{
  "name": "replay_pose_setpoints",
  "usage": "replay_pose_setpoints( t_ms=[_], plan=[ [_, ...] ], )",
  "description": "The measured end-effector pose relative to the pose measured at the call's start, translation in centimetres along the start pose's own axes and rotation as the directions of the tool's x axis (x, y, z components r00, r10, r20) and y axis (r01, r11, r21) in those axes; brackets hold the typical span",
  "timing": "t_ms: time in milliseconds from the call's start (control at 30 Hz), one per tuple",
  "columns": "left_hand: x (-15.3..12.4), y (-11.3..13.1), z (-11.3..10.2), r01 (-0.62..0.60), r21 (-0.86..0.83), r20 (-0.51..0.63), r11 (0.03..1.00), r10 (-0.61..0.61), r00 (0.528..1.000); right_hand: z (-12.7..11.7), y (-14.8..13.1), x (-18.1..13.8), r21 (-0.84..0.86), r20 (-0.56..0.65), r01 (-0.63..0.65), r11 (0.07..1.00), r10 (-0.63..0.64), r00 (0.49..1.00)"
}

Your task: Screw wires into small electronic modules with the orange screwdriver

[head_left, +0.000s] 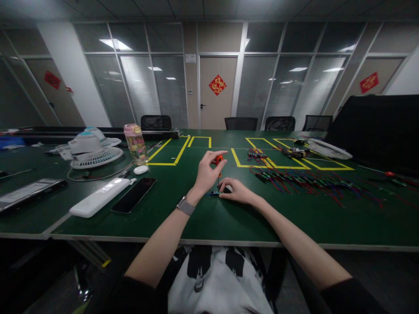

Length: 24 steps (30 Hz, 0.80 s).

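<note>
My left hand [208, 171], with a watch on its wrist, is closed around the orange-and-black handle of a screwdriver [219, 159]. The screwdriver stands upright, its thin shaft running down to a small circuit board [214, 193] on the green table. Low at the table, my right hand [238, 191] has its thumb and finger curled at the board's right edge, pinching it beside the shaft. Exactly where the screwdriver's tip meets the board is too small to make out.
Several wired circuit boards [294, 178] spread across the right side. To my left lie a black phone [134, 195], a long white case [101, 197] and a white mouse-like object [141, 169]. Behind them stand a pink-lidded bottle [135, 144] and white fans [94, 152]. Yellow tape [271, 166] marks the table.
</note>
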<state>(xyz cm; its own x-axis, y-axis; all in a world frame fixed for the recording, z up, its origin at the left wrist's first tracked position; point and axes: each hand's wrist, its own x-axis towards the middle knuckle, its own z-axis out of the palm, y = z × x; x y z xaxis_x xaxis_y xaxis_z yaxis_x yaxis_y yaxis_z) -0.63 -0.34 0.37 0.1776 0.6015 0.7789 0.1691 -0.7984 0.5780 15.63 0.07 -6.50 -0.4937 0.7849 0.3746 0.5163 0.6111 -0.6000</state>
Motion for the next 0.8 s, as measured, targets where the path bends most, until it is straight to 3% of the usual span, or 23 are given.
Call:
replay_pose_setpoints(
  t_ms=[67,233,433,600,800],
  plan=[
    [0.07,0.0,-0.07,0.007,0.021,-0.013,1.0,-0.007,1.0,0.01,-0.08,-0.01,0.002,0.003,0.002,1.0,-0.002,1.0],
    [0.17,-0.02,-0.01,0.098,-0.171,0.079,0.98,-0.086,0.993,0.24,-0.14,-0.03,0.029,-0.022,-0.001,1.0,0.002,1.0],
    [0.16,0.11,-0.21,0.053,0.003,-0.048,0.999,-0.053,0.997,0.23,-0.21,-0.08,0.042,-0.019,0.006,0.999,-0.005,1.0],
    [0.33,-0.07,-0.1,0.146,-0.248,0.113,0.958,-0.122,0.986,0.34,0.04,-0.13,0.073,-0.015,0.034,0.997,-0.033,0.999],
    [0.18,-0.36,-0.03,0.048,-0.034,-0.033,0.998,-0.049,0.998,0.68,0.75,0.01,0.083,-0.031,0.049,0.995,-0.047,0.998]
  ],
)
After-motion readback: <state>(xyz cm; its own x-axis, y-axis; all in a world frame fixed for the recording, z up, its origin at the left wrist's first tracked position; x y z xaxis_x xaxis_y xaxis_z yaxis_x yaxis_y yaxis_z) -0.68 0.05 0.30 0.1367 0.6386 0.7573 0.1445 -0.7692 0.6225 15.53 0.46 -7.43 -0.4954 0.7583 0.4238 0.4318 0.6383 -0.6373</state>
